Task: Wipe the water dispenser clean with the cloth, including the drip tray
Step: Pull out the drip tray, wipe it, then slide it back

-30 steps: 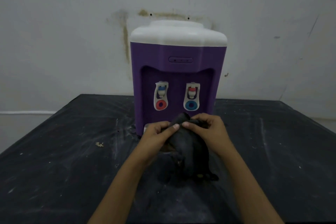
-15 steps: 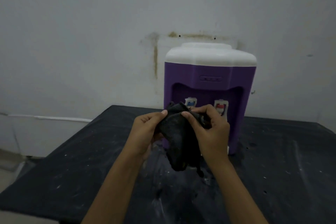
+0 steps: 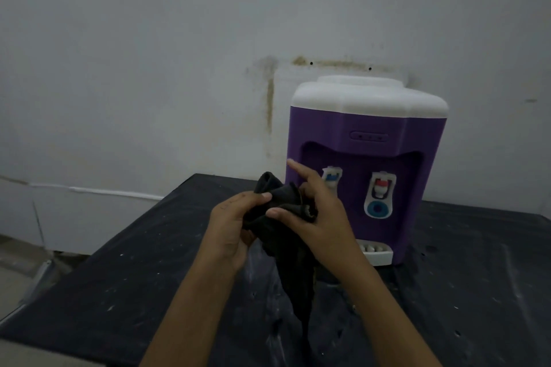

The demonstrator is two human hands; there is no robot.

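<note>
A purple water dispenser (image 3: 414,140) with a white lid (image 3: 369,97) stands at the back of the table, against the wall. Its white drip tray (image 3: 377,253) juts out at the base, partly hidden by my right wrist. Two taps show in the recess; my right hand covers part of the left one. A dark cloth (image 3: 286,235) hangs bunched between both hands in front of the dispenser, its tail drooping toward the table. My left hand (image 3: 232,226) pinches the cloth's left side. My right hand (image 3: 316,217) grips the right side with the index finger lifted.
A black table (image 3: 134,277) with white scuffs and specks carries the dispenser. Its left edge drops to the floor at the far left. A stained white wall (image 3: 179,68) rises behind, with a thin white cable (image 3: 95,191) running along it.
The view has swung left, so the dispenser now sits to the right. Both hands have raised and regathered the cloth, and my right index finger has lifted off it.
</note>
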